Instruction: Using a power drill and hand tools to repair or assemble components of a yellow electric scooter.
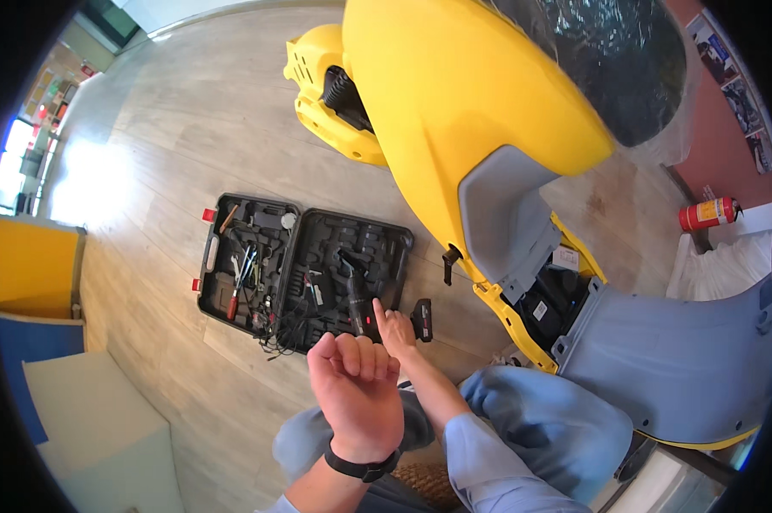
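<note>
My left hand hangs over my knees with its fingers curled into a loose fist; I see nothing in it. A black band wraps its wrist. My right hand reaches down past it to the open black tool case on the floor. Its fingers touch a black power drill lying in the case's right half. Whether they are closed around the drill is hidden by the left hand. A black battery pack lies on the floor right beside that hand.
A yellow scooter with grey inner panels stands to the right, its floor compartment open. Several hand tools fill the case's left half. A red extinguisher lies far right. A white block sits at lower left on the wooden floor.
</note>
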Available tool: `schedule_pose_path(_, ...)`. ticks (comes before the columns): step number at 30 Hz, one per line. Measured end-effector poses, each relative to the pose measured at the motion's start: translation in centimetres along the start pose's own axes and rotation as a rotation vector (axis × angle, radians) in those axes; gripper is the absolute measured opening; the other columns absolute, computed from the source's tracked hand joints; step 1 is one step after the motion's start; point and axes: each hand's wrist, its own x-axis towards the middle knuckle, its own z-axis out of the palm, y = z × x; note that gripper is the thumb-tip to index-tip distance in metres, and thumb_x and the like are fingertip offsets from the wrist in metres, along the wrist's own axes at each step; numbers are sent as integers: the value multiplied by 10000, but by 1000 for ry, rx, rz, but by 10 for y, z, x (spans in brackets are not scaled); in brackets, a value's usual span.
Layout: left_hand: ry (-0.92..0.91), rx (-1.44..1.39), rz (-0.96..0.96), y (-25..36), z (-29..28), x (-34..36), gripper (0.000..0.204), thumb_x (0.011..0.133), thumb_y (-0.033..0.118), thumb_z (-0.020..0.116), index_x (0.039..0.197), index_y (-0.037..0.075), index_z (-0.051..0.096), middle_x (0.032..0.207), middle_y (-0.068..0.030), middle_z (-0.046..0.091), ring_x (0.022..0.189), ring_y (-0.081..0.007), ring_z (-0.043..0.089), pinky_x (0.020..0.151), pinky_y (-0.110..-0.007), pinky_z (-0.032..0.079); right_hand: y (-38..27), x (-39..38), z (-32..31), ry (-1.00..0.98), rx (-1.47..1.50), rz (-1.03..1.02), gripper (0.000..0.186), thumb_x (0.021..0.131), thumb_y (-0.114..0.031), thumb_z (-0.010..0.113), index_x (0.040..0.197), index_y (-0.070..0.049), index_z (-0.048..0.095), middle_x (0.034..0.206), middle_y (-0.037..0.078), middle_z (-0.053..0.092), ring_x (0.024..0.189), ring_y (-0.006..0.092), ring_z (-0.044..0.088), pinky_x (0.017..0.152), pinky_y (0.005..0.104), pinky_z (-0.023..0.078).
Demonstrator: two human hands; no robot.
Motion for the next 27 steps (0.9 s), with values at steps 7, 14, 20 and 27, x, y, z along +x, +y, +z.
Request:
schedule_pose_path(7,-127,48,-47,-8,3,6,388,943,326,445,614,157,327,580,34,293,558,-120,317,606,-299,328,-23,4,-10,-16,-15,102,450,883,-138,505,1320,-67,427,927,125,615,825,259,622,694,378,518)
schedule_pose_path(14,128,356,32,-49,-3,27,351,892,292,577,624,189,374,603,60,336,557,-96,367,555,-257,318,4,-60,-115,-161,148,87,258,888,-173,484,1115,-69,549,906,143,663,839,293,657,723,440,519)
schedule_pose_path(20,307,601,-78,-172,-48,99,371,790,319,743,989,75,547,723,-5,459,586,-133,425,498,-291,362,78,-107,-266,65,50,476,125,819,-200,559,851,-86,601,760,125,654,740,329,656,653,451,522)
schedule_pose_path(27,-42,675,-325,-258,-45,102,478,751,358,804,1047,62,574,877,-39,597,790,-165,602,647,-307,514,143,-149,-252,327,112,397,108,809,-90,626,910,-71,660,824,115,645,799,321,614,707,425,502)
